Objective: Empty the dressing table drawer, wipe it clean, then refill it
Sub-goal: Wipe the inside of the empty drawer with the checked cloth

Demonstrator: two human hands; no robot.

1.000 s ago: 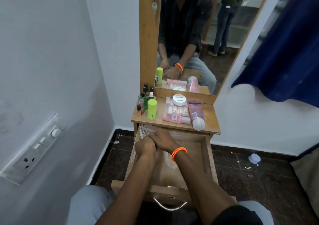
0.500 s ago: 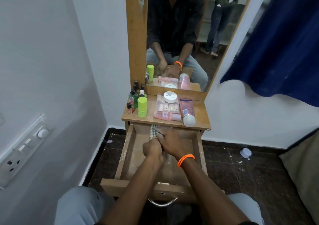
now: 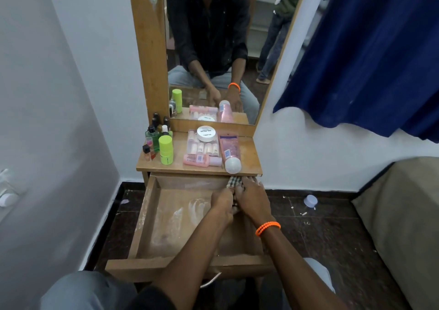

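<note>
Now that you have swept the checked cloth from the drawer's back left to its back right corner, both grips press it there, left hand curled, right hand flat; pale streaks remain, bottles wait on the counter.

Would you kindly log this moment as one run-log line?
stage: wiping | drawer: emptied | cloth: back-right corner | both hands on cloth

Checked cloth mostly hidden under hands; drawer handle part-covered by forearm.
</note>
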